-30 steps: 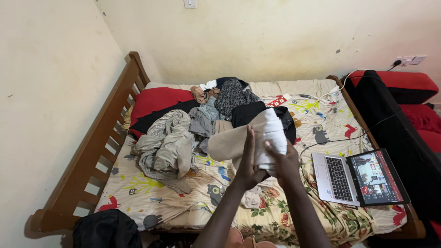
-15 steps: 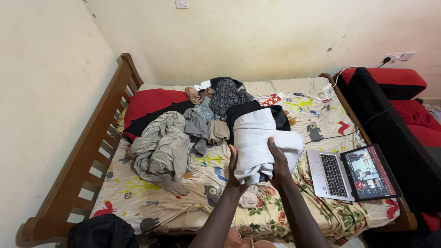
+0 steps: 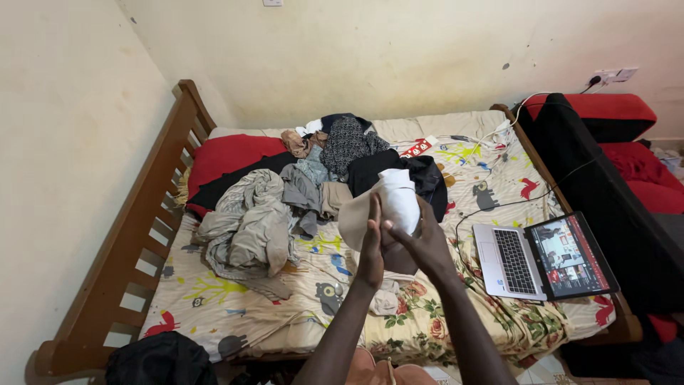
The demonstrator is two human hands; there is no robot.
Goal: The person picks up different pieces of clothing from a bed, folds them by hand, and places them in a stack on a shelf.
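White cloth bundle (image 3: 396,202), gripped between your left hand (image 3: 371,246) and right hand (image 3: 420,242) above the bed (image 3: 235,314): keep folds tight.

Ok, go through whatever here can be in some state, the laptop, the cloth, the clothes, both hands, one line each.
Laptop: open, screen lit, lying on the bed.
White cloth: bunched up, held above the bed.
Left hand: fingers straight, pressed against the cloth.
Right hand: gripping the cloth.
Clothes pile: unfolded, heaped on the bed.
Wall plug: plugged in.
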